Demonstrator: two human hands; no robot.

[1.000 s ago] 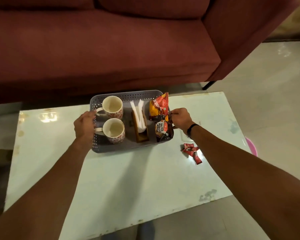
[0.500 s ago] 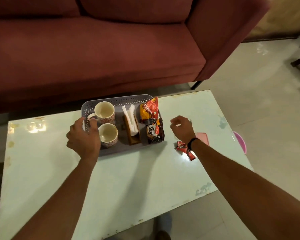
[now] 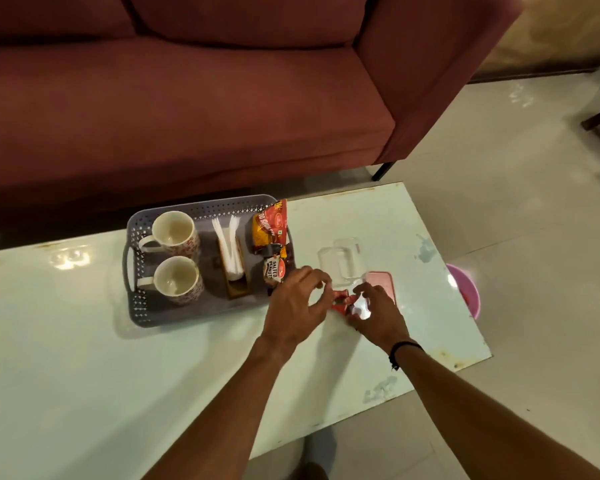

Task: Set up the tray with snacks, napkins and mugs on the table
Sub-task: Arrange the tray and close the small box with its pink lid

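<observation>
Red foil wrapper (image 3: 343,303) pinched between both hands, low on the table just right of the tray. Left hand (image 3: 297,306) curled in from the left, fingertips closing on the wrapper's left end. Right hand (image 3: 374,315) curled round the right end, shiny silver side showing at the thumb. Lifted or resting on the glass: cannot tell.

Moving outward: grey perforated tray (image 3: 201,308) sitting flat on the pale glass table (image 3: 118,393), near its far edge. Loaded with 2 patterned mugs (image 3: 175,256) on the left, both upright and apparently empty. White napkins (image 3: 229,245) standing in a wooden holder (image 3: 238,287) in the middle. 2 snack packets (image 3: 271,244) leaning along the right wall, the lower 1 marked salted peanuts.

Looks nearly finished: tray placed, mugs, napkins and snacks aboard. Left, judging by this: deal with the small wrapper, probably into the tray or off the table.

Further out, a maroon sofa (image 3: 187,98) behind, a pink bowl (image 3: 465,292) past the right edge.
</observation>
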